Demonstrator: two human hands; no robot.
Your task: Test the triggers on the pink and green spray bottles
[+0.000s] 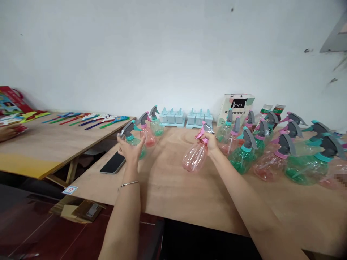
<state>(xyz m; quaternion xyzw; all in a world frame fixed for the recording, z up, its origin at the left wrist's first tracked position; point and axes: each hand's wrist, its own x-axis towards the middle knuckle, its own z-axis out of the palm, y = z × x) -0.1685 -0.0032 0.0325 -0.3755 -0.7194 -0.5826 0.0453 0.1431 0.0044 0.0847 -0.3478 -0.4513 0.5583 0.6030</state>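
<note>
pale wall (162,54) backs the wooden tabletop (168,187); my right grip (210,141) is wrapped round the neck of a pink spray bottle (195,157), tilted over it, while my left grip (130,150) spreads wide before a green spray bottle (133,141).

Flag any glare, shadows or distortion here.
Head view: glare streaks on the pink spray bottle in the right hand; head view: soft shadow on the table beside the left forearm; head view: wide-angle stretch, bottles at right look slanted.
</note>
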